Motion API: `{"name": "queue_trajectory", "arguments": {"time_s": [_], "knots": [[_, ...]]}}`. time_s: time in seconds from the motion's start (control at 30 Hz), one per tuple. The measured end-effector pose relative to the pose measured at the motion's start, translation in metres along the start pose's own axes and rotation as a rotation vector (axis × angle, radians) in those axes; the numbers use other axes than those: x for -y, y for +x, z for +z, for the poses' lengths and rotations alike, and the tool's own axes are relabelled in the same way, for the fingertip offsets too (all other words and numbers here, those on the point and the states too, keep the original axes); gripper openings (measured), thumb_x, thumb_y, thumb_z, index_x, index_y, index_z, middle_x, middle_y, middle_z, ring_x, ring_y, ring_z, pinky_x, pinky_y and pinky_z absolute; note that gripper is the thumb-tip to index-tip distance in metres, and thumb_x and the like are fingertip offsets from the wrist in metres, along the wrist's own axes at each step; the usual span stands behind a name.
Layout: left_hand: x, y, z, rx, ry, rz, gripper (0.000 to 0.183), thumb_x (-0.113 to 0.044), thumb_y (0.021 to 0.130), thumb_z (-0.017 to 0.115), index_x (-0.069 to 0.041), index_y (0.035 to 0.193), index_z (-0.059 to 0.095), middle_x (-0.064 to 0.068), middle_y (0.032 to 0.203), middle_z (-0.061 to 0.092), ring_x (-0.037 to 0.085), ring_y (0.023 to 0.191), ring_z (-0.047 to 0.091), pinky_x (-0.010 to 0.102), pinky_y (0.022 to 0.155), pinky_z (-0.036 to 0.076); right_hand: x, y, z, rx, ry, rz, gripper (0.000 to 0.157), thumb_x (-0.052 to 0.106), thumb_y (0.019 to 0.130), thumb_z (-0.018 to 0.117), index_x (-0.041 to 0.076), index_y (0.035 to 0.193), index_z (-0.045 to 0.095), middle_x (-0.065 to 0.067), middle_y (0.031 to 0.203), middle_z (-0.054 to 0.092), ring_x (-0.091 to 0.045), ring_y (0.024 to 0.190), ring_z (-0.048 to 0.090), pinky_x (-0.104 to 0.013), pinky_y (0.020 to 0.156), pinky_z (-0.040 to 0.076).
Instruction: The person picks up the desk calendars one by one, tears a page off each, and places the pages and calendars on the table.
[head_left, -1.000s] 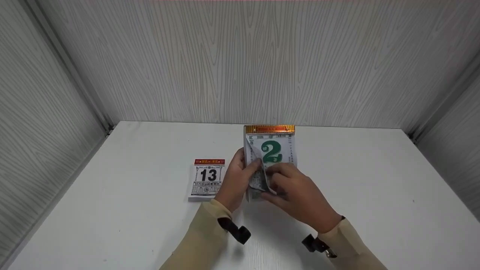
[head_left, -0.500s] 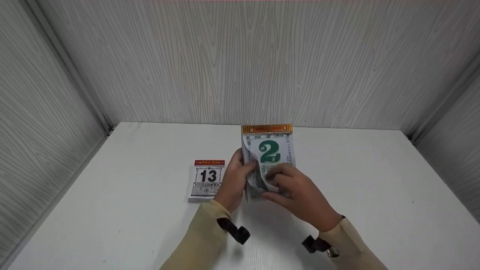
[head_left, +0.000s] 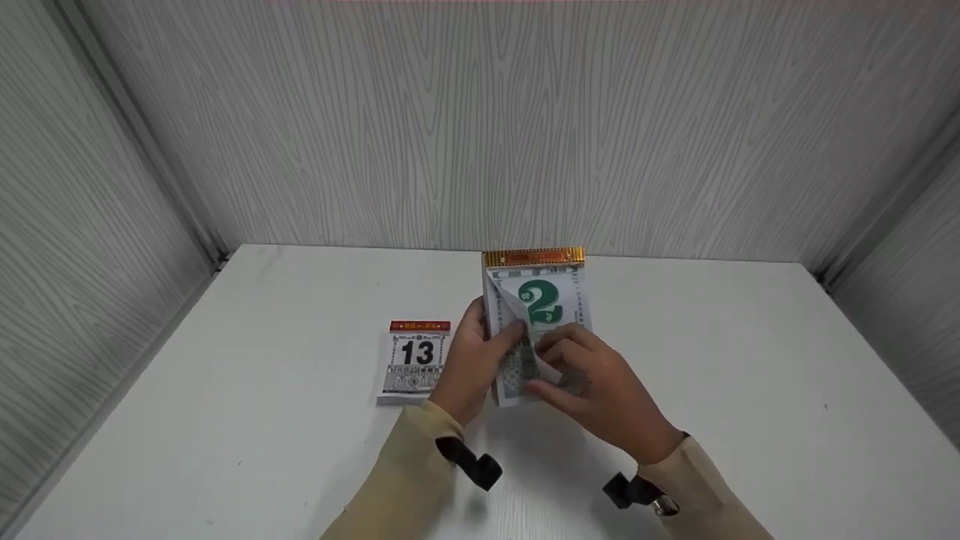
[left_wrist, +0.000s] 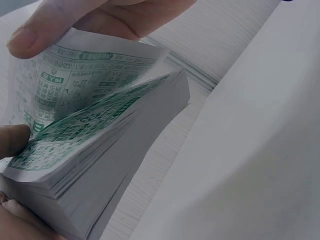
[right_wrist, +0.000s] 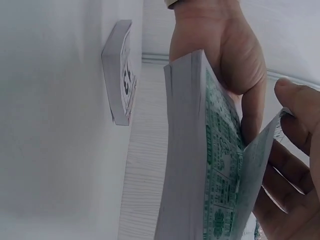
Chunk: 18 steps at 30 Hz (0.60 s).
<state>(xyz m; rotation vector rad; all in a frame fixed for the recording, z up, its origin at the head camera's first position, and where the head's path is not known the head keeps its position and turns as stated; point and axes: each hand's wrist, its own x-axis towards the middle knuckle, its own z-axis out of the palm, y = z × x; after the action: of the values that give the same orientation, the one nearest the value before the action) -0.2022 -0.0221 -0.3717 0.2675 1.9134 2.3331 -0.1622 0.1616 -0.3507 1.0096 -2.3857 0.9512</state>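
Calendar block (head_left: 553,319) with a green digit 2 on its front is held by both hands, just to the right of the small calendar (head_left: 415,364). Its top is covered by a gold and orange band (head_left: 533,257), and this end is placed farther from the person than the small calendar. By the left hand (head_left: 474,358), which is seen between the small calendar and the middle of the block, the near side edge is clasped: the thumb is laid on the front, and fingers are kept behind. By the right hand (head_left: 600,382), situated more to the right of the small calendar, the front sheet (left_wrist: 85,72) is pinched; in this grip its free edge is caught between thumb and bent forefinger. The sheet is curled up at the side which is turned to the small calendar, so that green print on the page beneath (right_wrist: 220,165) is uncovered. Whether the worktop (head_left: 735,360) is touched by the block cannot be told.

The small calendar itself is laid flat, and it is marked with a black 13 and a red strip (head_left: 420,326); its right edge is partly hidden by the left hand. Both forearms are covered by beige sleeves (head_left: 405,465), and a black device (head_left: 469,462) is worn at each wrist. Beyond the small calendar, the worktop is bordered by a wood-grain wall (head_left: 480,120).
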Motion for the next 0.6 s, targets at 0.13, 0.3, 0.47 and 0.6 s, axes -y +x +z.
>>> {"name": "queue_trajectory", "arguments": {"time_s": [0.13,0.3,0.47,0.6], "knots": [[-0.0013,-0.0008,0.0006,-0.006,-0.013,0.023,0.059,-0.034,0.094,0.06,-0.025,0.143,0.03,-0.006,0.133,0.05,0.011,0.121,0.05,0.036,0.102,0.04,-0.0005,-0.0003,0.0038,0.017,-0.149,-0.022,0.06,0.034,0.076,0.079,0.015,0.126,0.052,0.004,0.129,0.045,-0.009,0.118,0.044,-0.029,0.091,0.049],[-0.0024,-0.0014,0.0024,-0.016,-0.021,0.023,0.061,-0.036,0.093,0.06,-0.024,0.144,0.03,-0.006,0.134,0.049,0.011,0.122,0.05,0.036,0.102,0.041,-0.0032,-0.0001,0.0078,-0.003,-0.322,-0.001,0.085,0.032,0.075,0.081,0.013,0.145,0.036,-0.004,0.143,0.036,-0.021,0.13,0.035,-0.04,0.103,0.039],[-0.0025,-0.0017,0.0032,-0.004,-0.004,0.009,0.067,-0.047,0.091,0.058,-0.026,0.146,0.025,-0.009,0.14,0.044,0.01,0.126,0.046,0.038,0.104,0.038,-0.0029,0.0008,0.0067,-0.022,-0.364,0.015,0.073,0.011,0.077,0.078,0.011,0.142,0.043,-0.006,0.142,0.04,-0.022,0.131,0.037,-0.042,0.104,0.038],[-0.0014,-0.0014,0.0012,0.037,-0.005,0.003,0.073,-0.051,0.09,0.057,-0.028,0.149,0.019,-0.01,0.142,0.043,0.01,0.128,0.045,0.039,0.105,0.037,-0.003,0.002,0.004,-0.033,-0.367,0.021,0.054,0.006,0.083,0.072,0.013,0.134,0.055,-0.006,0.138,0.045,-0.021,0.129,0.042,-0.041,0.1,0.043]]}}
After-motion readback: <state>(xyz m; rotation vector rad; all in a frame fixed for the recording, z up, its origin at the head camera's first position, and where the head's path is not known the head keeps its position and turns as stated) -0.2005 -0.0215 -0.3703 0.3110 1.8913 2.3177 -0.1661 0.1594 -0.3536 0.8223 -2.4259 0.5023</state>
